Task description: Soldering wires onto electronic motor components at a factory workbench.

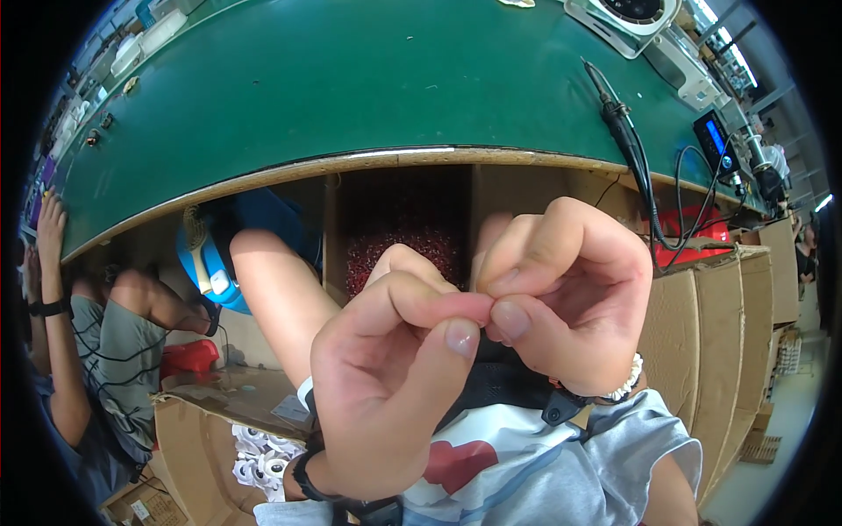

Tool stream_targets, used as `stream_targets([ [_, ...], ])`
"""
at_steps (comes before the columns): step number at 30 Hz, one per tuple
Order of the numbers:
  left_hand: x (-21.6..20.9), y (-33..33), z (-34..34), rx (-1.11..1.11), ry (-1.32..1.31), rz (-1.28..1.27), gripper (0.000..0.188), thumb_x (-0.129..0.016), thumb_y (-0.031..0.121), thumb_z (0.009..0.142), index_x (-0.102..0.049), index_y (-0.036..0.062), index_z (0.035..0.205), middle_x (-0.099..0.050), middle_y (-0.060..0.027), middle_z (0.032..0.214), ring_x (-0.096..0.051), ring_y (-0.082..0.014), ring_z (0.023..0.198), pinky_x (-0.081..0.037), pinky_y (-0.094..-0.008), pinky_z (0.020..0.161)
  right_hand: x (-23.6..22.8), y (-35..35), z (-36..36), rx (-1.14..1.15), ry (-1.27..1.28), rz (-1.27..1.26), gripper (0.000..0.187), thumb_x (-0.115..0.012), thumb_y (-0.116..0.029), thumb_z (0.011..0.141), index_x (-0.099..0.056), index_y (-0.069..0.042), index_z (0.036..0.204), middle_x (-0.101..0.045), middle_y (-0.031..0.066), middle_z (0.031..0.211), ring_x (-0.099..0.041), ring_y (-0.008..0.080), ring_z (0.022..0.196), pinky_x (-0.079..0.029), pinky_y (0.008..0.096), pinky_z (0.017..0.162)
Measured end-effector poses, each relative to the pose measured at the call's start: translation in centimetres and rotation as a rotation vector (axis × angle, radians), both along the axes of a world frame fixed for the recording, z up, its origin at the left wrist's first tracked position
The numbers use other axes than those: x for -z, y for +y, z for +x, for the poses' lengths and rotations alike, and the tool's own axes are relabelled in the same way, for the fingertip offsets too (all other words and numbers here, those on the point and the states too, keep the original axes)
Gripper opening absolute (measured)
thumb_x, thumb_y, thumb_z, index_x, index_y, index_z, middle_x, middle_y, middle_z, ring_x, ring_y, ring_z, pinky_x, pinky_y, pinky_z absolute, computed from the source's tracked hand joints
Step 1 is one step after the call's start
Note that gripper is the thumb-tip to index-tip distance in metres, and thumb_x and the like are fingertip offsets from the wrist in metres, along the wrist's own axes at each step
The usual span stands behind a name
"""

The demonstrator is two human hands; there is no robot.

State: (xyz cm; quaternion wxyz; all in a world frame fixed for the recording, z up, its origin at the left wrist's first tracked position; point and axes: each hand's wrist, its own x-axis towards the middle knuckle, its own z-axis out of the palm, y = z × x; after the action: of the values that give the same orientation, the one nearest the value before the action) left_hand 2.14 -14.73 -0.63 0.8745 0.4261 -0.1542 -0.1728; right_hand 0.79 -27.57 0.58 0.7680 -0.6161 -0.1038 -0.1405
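Pinching fingertip to fingertip, left hand [377, 381] and right hand [601, 307] meet, anything held indiscernible; the desk [377, 96] beyond is cut off.

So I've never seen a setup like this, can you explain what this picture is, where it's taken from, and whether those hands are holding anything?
There's no robot here, just a person's bare left hand and right hand. The one picture comes from a wide fisheye camera worn on their head, looking down, which is why straight edges look bent. Picture left is the person's left.

Both hands are pinched, their fingertips meeting in front of the body. Anything between them is too small or hidden to make out.

Beyond is a green bench top. On its right side lie a pen-shaped tool with a cable and a small box with a blue display. At far left, another person's hand is at the bench edge.
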Motion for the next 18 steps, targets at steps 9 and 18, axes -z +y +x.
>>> stream_targets([
  [9, 0.05, -0.03, 0.34, -0.014, -0.023, 0.055, 0.009, -0.048, -0.006, 0.077, -0.055, -0.0028, 0.083, -0.043, -0.0039, 0.080, -0.043, -0.0087, 0.074, -0.035, -0.0192, 0.067, -0.39, 0.14, 0.05, -0.006, 0.132, 0.073, 0.015, -0.057, 0.005, 0.068, -0.044, -0.002, 0.069, -0.053, 0.0109, 0.065, -0.045, 0.0095, 0.055, -0.037, 0.0191, 0.048],
  [18, 0.14, 0.01, 1.02, -0.125, -0.053, 0.045, 0.006, -0.049, -0.004, 0.079, -0.053, -0.0034, 0.083, -0.043, -0.0045, 0.083, -0.045, -0.0074, 0.069, -0.041, -0.0187, 0.066, -0.53, -0.28, 0.69, 0.069, 0.008, -0.286, 0.012, -0.059, 0.012, 0.065, -0.054, 0.004, 0.072, -0.058, 0.0128, 0.072, -0.055, 0.0134, 0.064, -0.044, 0.0212, 0.055],
])
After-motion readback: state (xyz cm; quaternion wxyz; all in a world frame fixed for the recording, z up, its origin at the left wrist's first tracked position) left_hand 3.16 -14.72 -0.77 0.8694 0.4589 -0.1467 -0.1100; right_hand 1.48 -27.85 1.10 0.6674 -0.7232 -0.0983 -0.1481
